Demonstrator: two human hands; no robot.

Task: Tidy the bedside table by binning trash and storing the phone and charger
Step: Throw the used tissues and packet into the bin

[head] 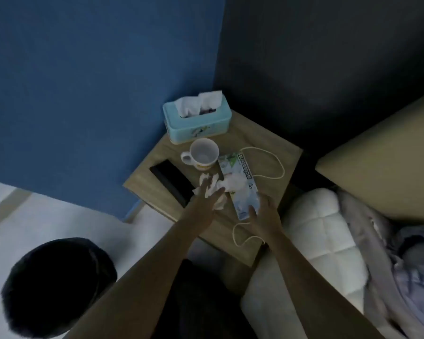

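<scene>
We see a dim, bluish, soft picture; the dark wall (328,57) top right is nearly black; both hands are blurred; the white quilt (323,231) is brightest; straight edges bow toward the frame's borders.

Back corner: tissue box (196,118) on bedside table (267,143)
Before it: mug (202,154)
Left: phone (170,183)
Right: charger cable (274,162)

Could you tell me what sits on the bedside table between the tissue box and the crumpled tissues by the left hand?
In the head view, a white mug stands between the tissue box and the crumpled tissues.
</scene>
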